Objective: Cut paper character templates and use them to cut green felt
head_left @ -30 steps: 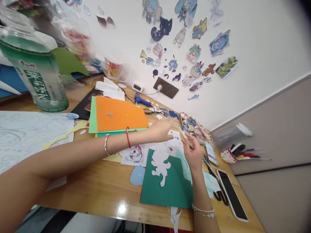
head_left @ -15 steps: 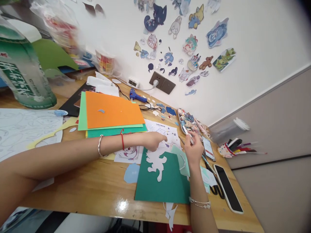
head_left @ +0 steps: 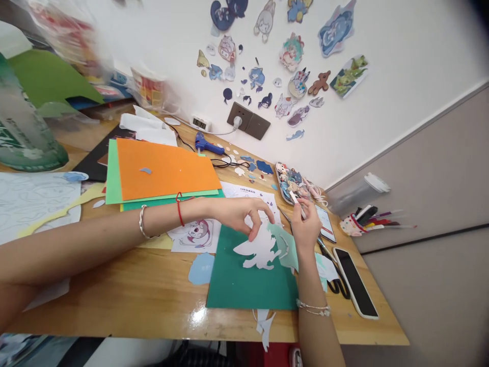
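Note:
A white paper cutout [head_left: 260, 250] with jagged limbs lies on a dark green sheet [head_left: 233, 285]. Over its upper part arches my left hand [head_left: 239, 214]. Thumb and index finger are spread, their tips down at the cutout's edge, with some white paper showing between them. My right hand [head_left: 307, 227] is closed around a slim white pen-like stick [head_left: 296, 200], whose tip points up and away from the paper. Beside the right wrist is a pale green paper scrap [head_left: 288, 255]. Printed paper [head_left: 244, 191] lies behind the left hand.
Orange sheet [head_left: 164, 171] tops a paper stack at left. A blue glue gun [head_left: 208, 144] and its cord lie behind. Black-handled scissors [head_left: 338, 288] and a phone [head_left: 357, 285] sit at right. A tray of small figures [head_left: 288, 181] stands near the wall.
The white cutout has turned on the green sheet, its limbs now pointing right. My left hand's fingers have spread from a pointing shape. My right hand still holds the white stick.

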The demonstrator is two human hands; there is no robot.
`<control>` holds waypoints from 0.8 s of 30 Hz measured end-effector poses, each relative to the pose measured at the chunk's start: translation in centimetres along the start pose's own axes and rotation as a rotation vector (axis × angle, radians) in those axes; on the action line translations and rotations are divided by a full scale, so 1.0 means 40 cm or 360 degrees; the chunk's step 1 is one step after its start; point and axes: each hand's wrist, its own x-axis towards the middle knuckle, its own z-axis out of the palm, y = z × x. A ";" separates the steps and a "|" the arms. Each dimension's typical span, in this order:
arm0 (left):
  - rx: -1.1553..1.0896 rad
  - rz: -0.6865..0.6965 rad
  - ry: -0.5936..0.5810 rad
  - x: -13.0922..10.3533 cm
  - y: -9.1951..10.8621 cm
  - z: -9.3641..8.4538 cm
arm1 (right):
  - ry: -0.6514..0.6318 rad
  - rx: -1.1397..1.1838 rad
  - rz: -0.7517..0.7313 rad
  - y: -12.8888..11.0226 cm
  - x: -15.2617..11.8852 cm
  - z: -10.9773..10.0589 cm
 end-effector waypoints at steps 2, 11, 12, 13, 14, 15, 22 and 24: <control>-0.0008 -0.0025 -0.0081 -0.005 -0.018 0.011 | -0.0009 0.0004 -0.0010 -0.004 -0.002 0.000; 0.0024 -0.0259 -0.0250 -0.019 -0.068 0.009 | -0.0086 0.0016 -0.0053 -0.027 -0.014 -0.001; 0.0019 -0.0274 -0.0261 -0.022 -0.072 0.005 | -0.0100 0.0019 -0.0064 -0.029 -0.014 0.000; 0.0008 -0.0283 -0.0277 -0.024 -0.075 0.001 | -0.0116 0.0022 -0.0076 -0.029 -0.015 0.000; -0.0011 -0.0283 -0.0301 -0.026 -0.076 -0.003 | -0.0131 0.0024 -0.0083 -0.030 -0.015 0.001; -0.0035 -0.0276 -0.0330 -0.028 -0.075 -0.007 | -0.0145 0.0023 -0.0087 -0.029 -0.015 0.002; -0.0173 -0.0255 -0.0523 -0.028 -0.059 -0.017 | -0.0211 -0.0006 -0.0063 -0.022 -0.019 0.007; -0.0152 -0.0277 -0.0535 -0.027 -0.055 -0.014 | -0.0231 -0.0001 -0.0065 -0.022 -0.020 0.008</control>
